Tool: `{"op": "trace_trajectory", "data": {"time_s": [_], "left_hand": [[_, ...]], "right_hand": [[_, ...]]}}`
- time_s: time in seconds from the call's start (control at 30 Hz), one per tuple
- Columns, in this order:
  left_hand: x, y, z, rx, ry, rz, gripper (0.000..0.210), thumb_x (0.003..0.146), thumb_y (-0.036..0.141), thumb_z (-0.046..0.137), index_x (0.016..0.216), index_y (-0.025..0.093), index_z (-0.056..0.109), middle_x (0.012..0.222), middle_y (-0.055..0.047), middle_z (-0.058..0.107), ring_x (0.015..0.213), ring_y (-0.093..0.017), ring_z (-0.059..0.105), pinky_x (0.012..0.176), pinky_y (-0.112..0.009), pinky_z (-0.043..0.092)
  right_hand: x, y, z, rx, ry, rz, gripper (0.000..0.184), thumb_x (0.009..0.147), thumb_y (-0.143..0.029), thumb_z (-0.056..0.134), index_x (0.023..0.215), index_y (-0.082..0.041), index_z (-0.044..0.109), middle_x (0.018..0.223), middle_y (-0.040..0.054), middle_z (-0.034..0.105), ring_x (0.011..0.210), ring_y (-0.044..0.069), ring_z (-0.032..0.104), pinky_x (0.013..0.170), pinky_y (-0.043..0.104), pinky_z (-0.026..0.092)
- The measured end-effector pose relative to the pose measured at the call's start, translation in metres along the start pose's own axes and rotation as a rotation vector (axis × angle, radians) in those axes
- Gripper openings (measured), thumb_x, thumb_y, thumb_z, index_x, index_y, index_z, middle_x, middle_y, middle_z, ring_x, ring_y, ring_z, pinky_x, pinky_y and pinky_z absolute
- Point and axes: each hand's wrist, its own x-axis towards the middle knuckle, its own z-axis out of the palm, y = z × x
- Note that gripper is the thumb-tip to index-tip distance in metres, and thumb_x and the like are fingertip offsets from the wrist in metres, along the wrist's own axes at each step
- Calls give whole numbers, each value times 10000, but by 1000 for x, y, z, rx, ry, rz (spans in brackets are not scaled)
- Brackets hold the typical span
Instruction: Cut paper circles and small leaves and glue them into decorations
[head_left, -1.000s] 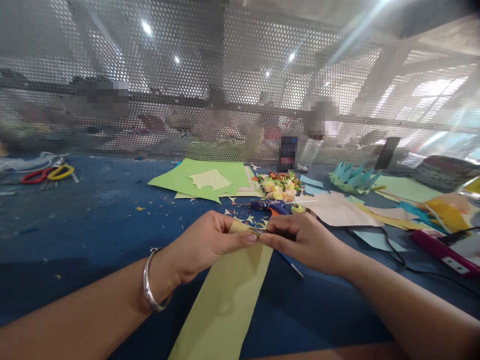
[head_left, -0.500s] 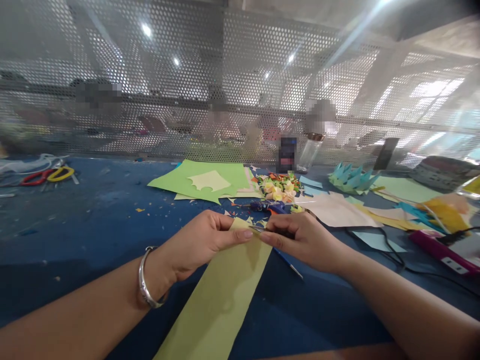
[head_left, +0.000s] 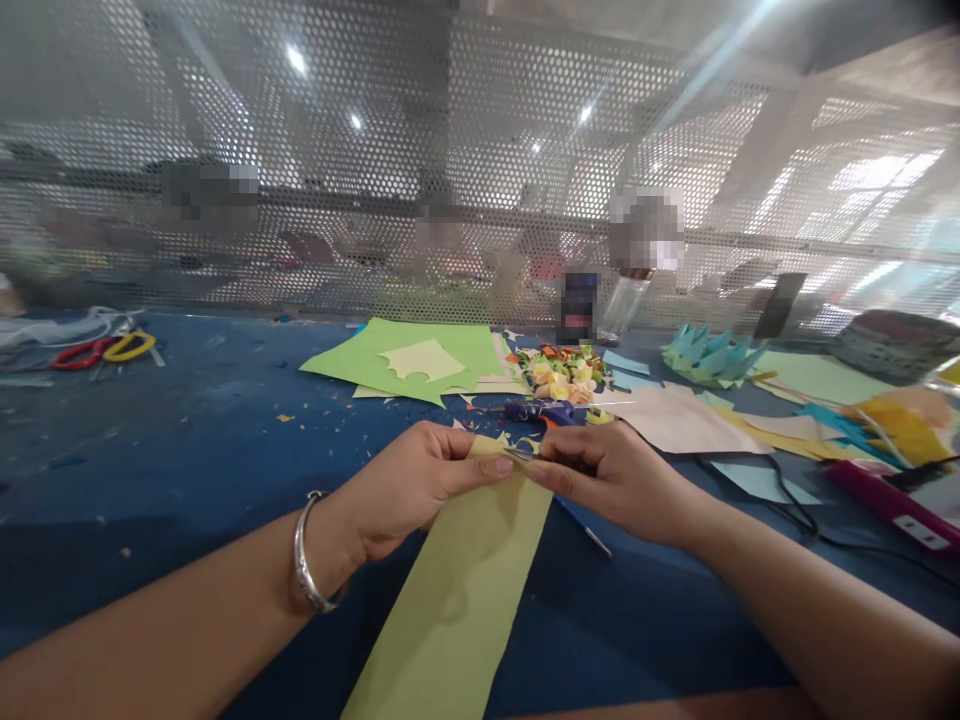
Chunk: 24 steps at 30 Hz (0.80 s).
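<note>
My left hand (head_left: pixel 442 475) pinches the far end of a long yellow-green paper strip (head_left: pixel 465 590) between thumb and fingers. The strip slopes down toward me and runs out of the lower edge of the view. My right hand (head_left: pixel 607 478) is closed around small scissors, their handles mostly hidden by the fingers. The metal blades (head_left: pixel 519 455) lie at the strip's far edge, close to my left thumb. Under the strip's right side a thin blue rod with a metal tip (head_left: pixel 589 530) rests on the blue table (head_left: pixel 187 450).
Beyond my hands lie green paper sheets (head_left: pixel 352 360), a pile of small paper flowers (head_left: pixel 562 378) and a blue glue gun (head_left: pixel 536 411). Red-handled (head_left: pixel 82 353) and yellow-handled scissors (head_left: pixel 129 347) lie far left. A magenta power strip (head_left: pixel 885 505) with black cables is at right. A perforated metal screen (head_left: pixel 360 200) stands behind.
Both hands, the strip and the scene sit slightly further right in view. The hold on the paper and scissors is the same, with the blades still at the strip's far edge.
</note>
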Motion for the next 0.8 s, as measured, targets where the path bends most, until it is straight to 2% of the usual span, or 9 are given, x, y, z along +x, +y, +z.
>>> {"op": "trace_trajectory", "data": {"time_s": [0.37,0.57,0.8], "left_hand": [[1,-2,0,-28,-10,-9,237,774,379,840,844,158,792,770,-38,766,607,-105,675,601,-205,516],[2,-2,1,1,-6,-12,255,772,391,839,842,152,788,778,-39,761,608,-100,671,584,-195,502],[2,-3,0,27,-7,-14,296,754,422,845,848,148,787,785,-49,761,609,-106,667,582,-202,495]], "right_hand": [[0,0,0,-33,-19,17,500,989,-554,499,646,-198,422,613,-57,317,590,109,316,556,265,261],[-1,-1,0,-13,-26,26,488,989,-557,499,662,-197,464,616,-57,327,582,109,308,536,268,252],[-1,1,0,-22,-24,14,496,989,-551,508,652,-196,434,611,-62,310,571,103,295,538,266,248]]}}
